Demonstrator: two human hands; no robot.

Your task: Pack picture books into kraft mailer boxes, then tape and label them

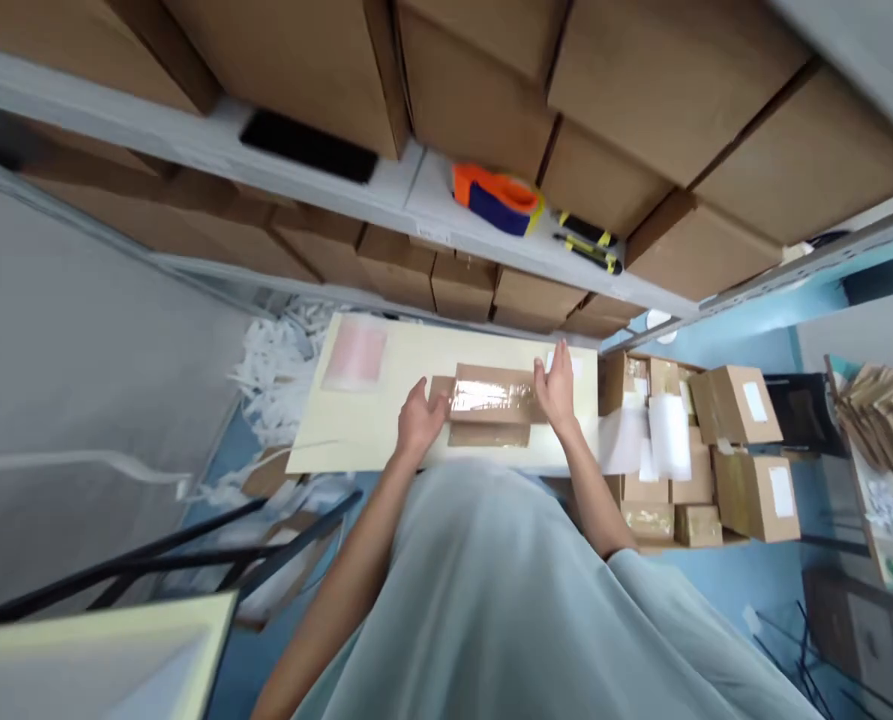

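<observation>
A small brown cardboard box [493, 390] lies on the cream tabletop [386, 440] in front of me. Shiny clear tape runs over its top, and flaps stick out at the left and near sides. My left hand [419, 422] is at the box's left end, thumb and fingers apart, beside the flap there. At the other end is my right hand [556, 388], its fingers stretched out flat and the thumb raised. I cannot tell how firmly either palm presses the cardboard.
A pinkish sheet stack [356, 352] lies at the table's left. Above, a shelf [423, 185] holds large cartons, an orange-and-blue tape dispenser [497, 198] and yellow-black cutters [588, 245]. To the right, a big carton [612, 385] contains several packed boxes. White scraps [281, 370] pile up left.
</observation>
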